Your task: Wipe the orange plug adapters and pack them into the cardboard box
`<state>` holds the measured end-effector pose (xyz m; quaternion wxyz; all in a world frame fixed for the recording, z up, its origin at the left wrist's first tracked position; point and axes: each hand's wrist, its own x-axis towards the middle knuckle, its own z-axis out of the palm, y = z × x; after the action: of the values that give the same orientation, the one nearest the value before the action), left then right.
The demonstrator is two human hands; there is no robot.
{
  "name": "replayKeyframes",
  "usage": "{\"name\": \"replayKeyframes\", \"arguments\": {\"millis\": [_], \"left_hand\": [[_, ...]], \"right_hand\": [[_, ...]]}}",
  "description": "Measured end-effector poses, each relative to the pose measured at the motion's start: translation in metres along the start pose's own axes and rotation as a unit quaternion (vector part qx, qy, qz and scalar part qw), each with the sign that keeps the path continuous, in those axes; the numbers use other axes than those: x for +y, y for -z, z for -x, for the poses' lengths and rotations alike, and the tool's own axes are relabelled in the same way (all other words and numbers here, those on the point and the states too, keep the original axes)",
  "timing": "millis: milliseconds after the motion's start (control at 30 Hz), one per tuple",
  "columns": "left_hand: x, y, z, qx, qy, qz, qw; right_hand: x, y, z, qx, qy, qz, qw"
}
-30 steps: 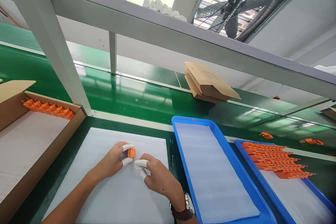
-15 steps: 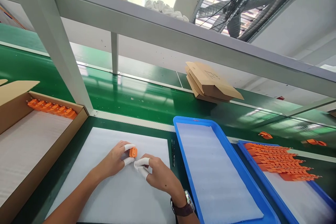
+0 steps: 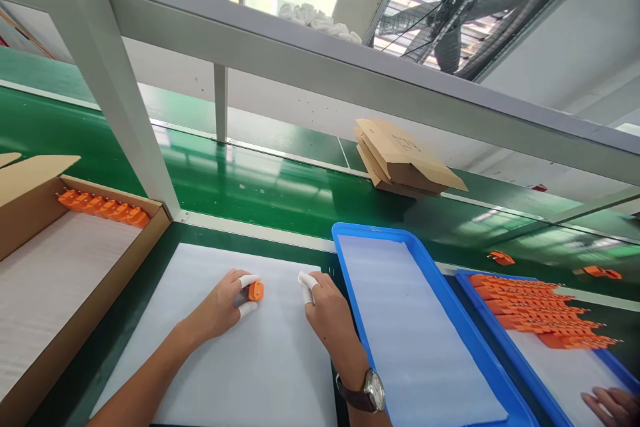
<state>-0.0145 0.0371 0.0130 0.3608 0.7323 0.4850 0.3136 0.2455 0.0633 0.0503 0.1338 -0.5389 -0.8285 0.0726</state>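
Note:
On the white sheet (image 3: 270,373), my left hand (image 3: 227,303) grips a small orange plastic part (image 3: 256,291) between its thumb and fingers, which wear white finger covers. To the right of that part, apart from it, is my right hand (image 3: 327,313), with a watch (image 3: 373,390) on the wrist. Its covered thumb and finger are pinched together near the sheet's right edge. Whether anything sits in that pinch I cannot make out. The thin dark tool seen earlier beside the sheet is mostly hidden behind this hand.
A blue tray (image 3: 425,333) lined with white lies to the right. Beyond it, another blue tray (image 3: 465,287) holds rows of orange parts (image 3: 535,307), with another person's hand (image 3: 613,405) over it. At left stands a cardboard box (image 3: 135,247); flattened cardboard (image 3: 405,153) lies behind.
My right hand has moved away from the orange part, to the right, over the thin dark tool. My left hand has stayed on the part. Another person's hand has appeared at lower right.

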Motion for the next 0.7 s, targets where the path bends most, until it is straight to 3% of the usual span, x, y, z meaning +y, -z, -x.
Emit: {"name": "replayKeyframes", "arguments": {"millis": [167,333,433,600,700], "left_hand": [[-0.004,-0.003,0.002,0.017,-0.009,-0.013,1.000],[-0.006,0.000,0.007,-0.002,-0.001,-0.013,1.000],[-0.008,0.002,0.009,-0.011,0.004,-0.008,1.000],[-0.010,0.002,0.010,-0.019,0.006,-0.003,1.000],[-0.011,0.000,0.008,-0.015,0.005,0.000,1.000]], "right_hand": [[0.010,0.003,0.006,-0.034,-0.018,0.069,0.997],[0.007,0.031,0.017,0.027,-0.038,0.012,0.999],[0.001,0.044,0.018,0.031,-0.044,-0.020,0.998],[-0.005,0.033,0.010,-0.006,-0.021,-0.003,1.000],[-0.005,0.021,0.006,0.003,-0.009,-0.001,1.000]]}}
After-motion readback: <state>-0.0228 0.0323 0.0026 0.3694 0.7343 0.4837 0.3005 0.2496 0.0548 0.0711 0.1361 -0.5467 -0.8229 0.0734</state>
